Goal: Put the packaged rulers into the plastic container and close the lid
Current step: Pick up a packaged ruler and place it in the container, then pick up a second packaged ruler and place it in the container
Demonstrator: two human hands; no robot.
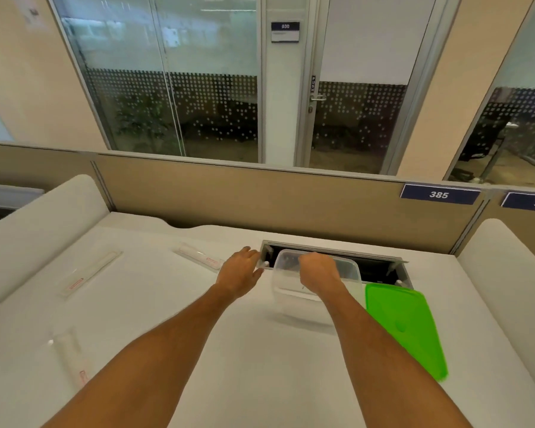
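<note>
Landmark: clear plastic container (317, 281), lidless, at the desk's far edge just before the open cable tray (380, 267).
Right hand (317, 271): over the container's mouth, fingers curled down inside or on its rim; whether it grips the wall or some item, cannot tell (knuckles block the view).
Left hand (240, 273): just left of the container, fingers loosely spread, nothing held that I can see.
Lid (405, 325): green, flat on the desk, touching or just right of the container.
Nearest ruler pack (200, 256): left of the container, just beyond the left hand, long axis slanting away to the far left; the left hand is the nearer one.
Second pack (88, 273): well left, slanting.
Third pack (71, 358): far left and nearest the person, partly hidden by the left forearm.
Hard to read: container contents, blurred and see-through; no ruler discernible inside.
</note>
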